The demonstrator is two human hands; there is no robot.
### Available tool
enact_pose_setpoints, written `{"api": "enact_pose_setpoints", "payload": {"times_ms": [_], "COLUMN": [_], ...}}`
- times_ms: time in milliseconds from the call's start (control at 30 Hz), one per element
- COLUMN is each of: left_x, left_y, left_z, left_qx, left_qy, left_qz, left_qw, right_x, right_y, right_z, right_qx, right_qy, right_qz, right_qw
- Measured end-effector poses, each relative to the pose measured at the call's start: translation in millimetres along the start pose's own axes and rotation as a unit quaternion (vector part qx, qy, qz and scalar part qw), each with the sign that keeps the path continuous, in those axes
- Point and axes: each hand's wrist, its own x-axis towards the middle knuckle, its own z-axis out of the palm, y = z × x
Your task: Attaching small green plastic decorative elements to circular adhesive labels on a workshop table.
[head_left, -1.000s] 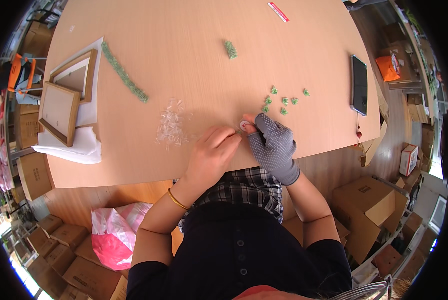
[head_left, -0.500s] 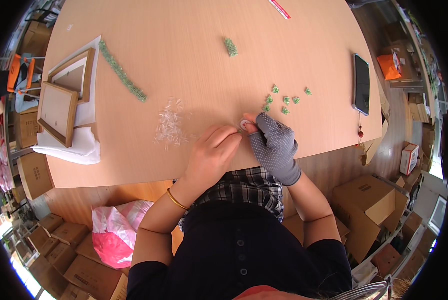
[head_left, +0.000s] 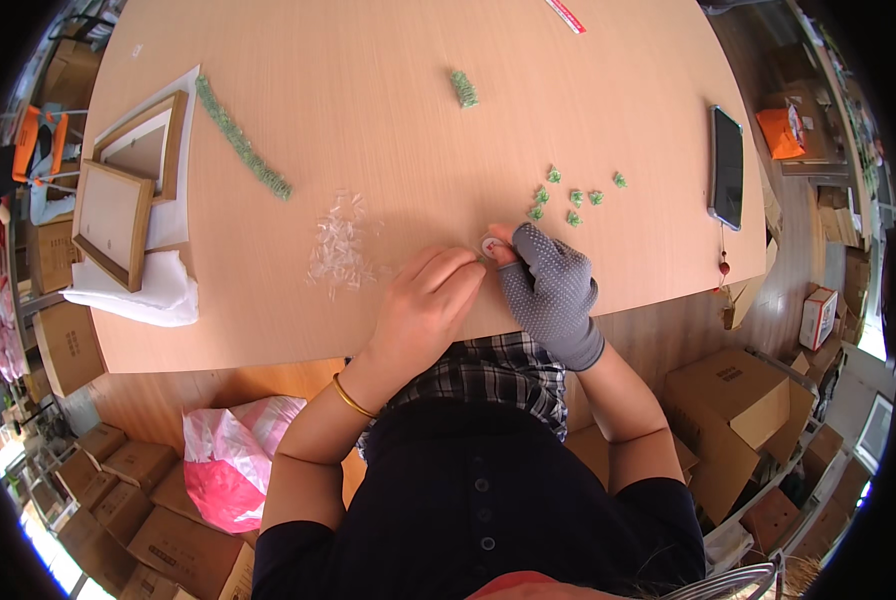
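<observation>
My bare left hand (head_left: 430,300) has its thumb and fingers pinched together above the table's near part. At its fingertips shows a tiny bit of green, too small to name. My right hand (head_left: 553,290) wears a grey dotted glove with bare fingertips. It grips a small round white disc (head_left: 490,245) with a red mark, close beside the left fingertips. Just beyond the right hand lie several small green tufts (head_left: 575,198). To the left of the left hand is a loose pile of short clear tubes (head_left: 340,245).
A long green bristly strip (head_left: 238,140) and a short green piece (head_left: 464,89) lie farther off. Wooden frames (head_left: 114,222) rest on white sheets at the left. A phone (head_left: 727,168) lies near the right edge. Cardboard boxes (head_left: 733,395) and a pink-white bag (head_left: 233,465) stand below.
Both hands keep nearly the same place and grip. The view has shifted very slightly; nothing on the table has visibly moved.
</observation>
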Motion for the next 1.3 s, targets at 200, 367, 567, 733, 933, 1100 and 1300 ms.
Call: {"api": "enact_pose_setpoints", "payload": {"times_ms": [200, 367, 567, 733, 933, 1100, 1300], "left_x": [0.0, 0.7, 0.2, -0.1, 1.0, 0.6, -0.7], "left_y": [-0.9, -0.3, -2.5, -2.2, -1.2, -1.3, -3.4], "left_z": [0.5, 0.0, 1.0, 0.4, 0.4, 0.3, 1.6], "left_qx": [-0.003, -0.004, -0.010, -0.007, -0.011, -0.007, -0.008], "left_qy": [-0.001, 0.002, 0.008, 0.006, 0.003, 0.003, 0.005], "left_qz": [0.002, -0.005, -0.003, -0.005, -0.005, -0.003, 0.000], "left_qw": [1.000, 1.000, 1.000, 1.000, 1.000, 1.000, 1.000], "right_x": [0.8, 2.2, 0.3, -0.6, -0.7, 1.0, 2.2], "right_y": [-0.2, -1.1, -1.5, 2.0, 3.3, 2.4, -2.2], "right_z": [-1.9, -4.9, 0.2, 2.0, 0.9, -3.5, -4.1], "right_qx": [-0.032, -0.034, 0.019, -0.006, -0.008, -0.026, 0.013], "right_qy": [-0.006, -0.037, 0.002, 0.009, 0.002, -0.029, -0.026], "right_qz": [-0.019, -0.021, 0.036, -0.004, -0.026, -0.027, 0.032], "right_qw": [0.999, 0.999, 0.999, 1.000, 1.000, 0.999, 0.999]}}
